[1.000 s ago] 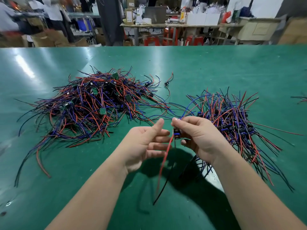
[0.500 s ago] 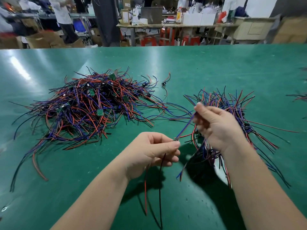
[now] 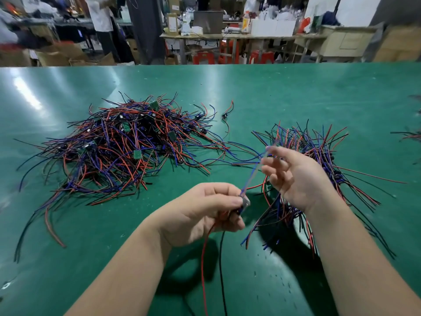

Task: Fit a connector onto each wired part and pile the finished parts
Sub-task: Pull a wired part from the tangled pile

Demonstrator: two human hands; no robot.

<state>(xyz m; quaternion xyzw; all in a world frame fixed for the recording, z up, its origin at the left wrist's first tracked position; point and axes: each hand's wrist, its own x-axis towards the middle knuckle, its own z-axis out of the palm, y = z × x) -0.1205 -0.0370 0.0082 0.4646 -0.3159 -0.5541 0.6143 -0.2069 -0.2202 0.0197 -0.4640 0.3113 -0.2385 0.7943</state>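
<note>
Your left hand (image 3: 200,208): fingers pinching small dark wired part (image 3: 244,203)
Your right hand (image 3: 293,176): blurred fingertips at thin blue wire (image 3: 250,176), grip unclear

A large tangled heap of red, blue and black wired parts (image 3: 123,153) is lying on the left of the flat green table mat (image 3: 284,92), and a smaller heap of like parts (image 3: 319,144) is lying to its right. 1 loose red-and-black wired part (image 3: 226,114) is lying behind the gap between the 2. The left hand (image 3: 205,213) is holding a small grey-and-black part (image 3: 245,202) before the gap; the right hand (image 3: 293,176) is hanging over the smaller heap's near left edge.
</note>
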